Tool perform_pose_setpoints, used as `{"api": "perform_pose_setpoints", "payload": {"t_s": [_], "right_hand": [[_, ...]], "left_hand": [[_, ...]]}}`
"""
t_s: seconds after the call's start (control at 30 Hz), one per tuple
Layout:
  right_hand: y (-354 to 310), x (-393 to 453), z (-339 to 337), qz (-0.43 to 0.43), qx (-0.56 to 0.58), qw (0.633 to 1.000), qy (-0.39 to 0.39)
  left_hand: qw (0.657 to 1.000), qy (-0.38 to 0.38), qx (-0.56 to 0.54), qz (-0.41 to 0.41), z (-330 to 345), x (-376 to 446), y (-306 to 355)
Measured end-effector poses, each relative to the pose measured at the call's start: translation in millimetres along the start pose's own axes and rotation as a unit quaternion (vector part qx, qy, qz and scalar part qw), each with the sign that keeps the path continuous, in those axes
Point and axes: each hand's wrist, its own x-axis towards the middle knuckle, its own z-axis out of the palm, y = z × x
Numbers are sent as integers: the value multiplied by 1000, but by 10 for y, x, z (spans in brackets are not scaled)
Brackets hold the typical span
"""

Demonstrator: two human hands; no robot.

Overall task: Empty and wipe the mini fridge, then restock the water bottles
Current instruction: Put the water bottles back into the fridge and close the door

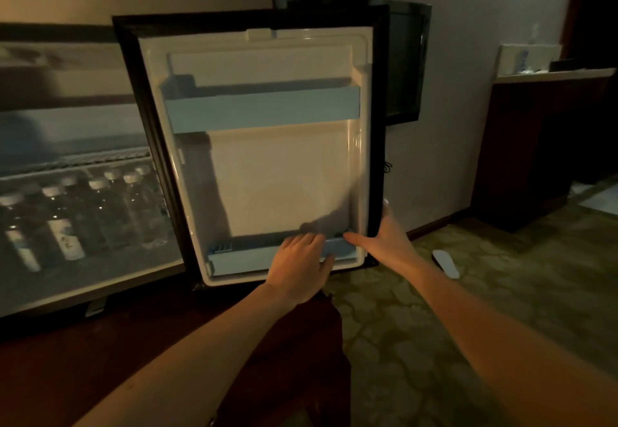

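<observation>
Dim carpet (434, 326) and a pale wall frame the fridge (67, 279), which stands open to the left of both hands with its door (267, 176) swung wide towards the viewer. Bottles (100, 212) crowd the lower shelf inside, well left of the left hand (301, 266), so emptying looks barely begun. That hand lies flat, fingers spread, on the door's bottom rack (240, 257), gripping nothing. The right hand (384, 239) clasps the door's outer edge, thumb on the inner lining, fingers hidden behind. Judging by their look, the bottles are full plastic ones: fairly heavy, stiff enough, perhaps slick with cold, best taken round the body below the cap, one or two at a time. No cloth is visible. Beyond the right hand lies a white slipper (446, 263), and farther off stands a dark cabinet (535, 159).
</observation>
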Motion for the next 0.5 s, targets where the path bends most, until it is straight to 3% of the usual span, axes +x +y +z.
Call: {"api": "perform_pose_setpoints", "payload": {"t_s": [0.5], "right_hand": [[-202,-675,-288,-12,48,999,6]], "left_hand": [[999,-3,-20,-30,-274,-409,222]]}}
